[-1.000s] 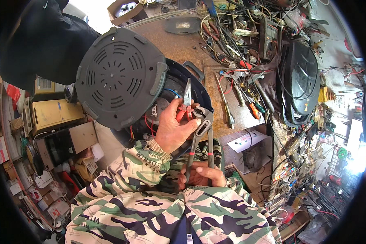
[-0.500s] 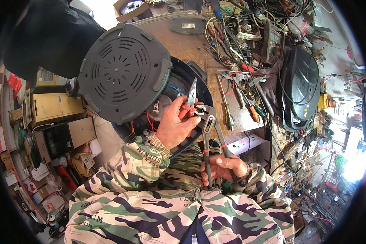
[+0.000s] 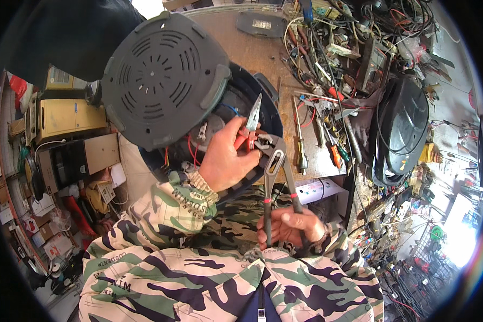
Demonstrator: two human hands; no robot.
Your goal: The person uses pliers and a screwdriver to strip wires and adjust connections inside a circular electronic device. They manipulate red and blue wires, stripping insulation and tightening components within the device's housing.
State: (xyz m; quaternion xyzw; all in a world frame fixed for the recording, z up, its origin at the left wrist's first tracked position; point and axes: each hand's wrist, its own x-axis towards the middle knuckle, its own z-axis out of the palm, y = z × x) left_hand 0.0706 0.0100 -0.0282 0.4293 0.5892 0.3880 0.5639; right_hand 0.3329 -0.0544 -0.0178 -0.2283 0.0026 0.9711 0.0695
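Note:
My left hand (image 3: 225,161) is closed around red-handled long-nose pliers (image 3: 254,114), whose metal tips point up and away from me. In my right hand (image 3: 291,225) are large slip-joint pliers (image 3: 275,165) with dark handles, spread apart. Their jaws sit against the red pliers near my left fingertips; whether they grip a part there, I cannot make out. Just beyond my left hand stands an opened dark appliance housing (image 3: 272,115) with red and blue wires inside. Its round vented base (image 3: 152,88) is tilted up on the left.
A wooden bench (image 3: 225,37) bears a tangle of cables (image 3: 327,59) and several screwdrivers (image 3: 300,142) to the right. A black shell (image 3: 402,131) stands at its right end. Boxes and a yellow case (image 3: 72,134) crowd the left side. A person's dark clothing (image 3: 86,43) is at upper left.
The view has shifted slightly, with the bench things sitting farther right. Both hands keep their holds, and the slip-joint jaws remain at the red pliers.

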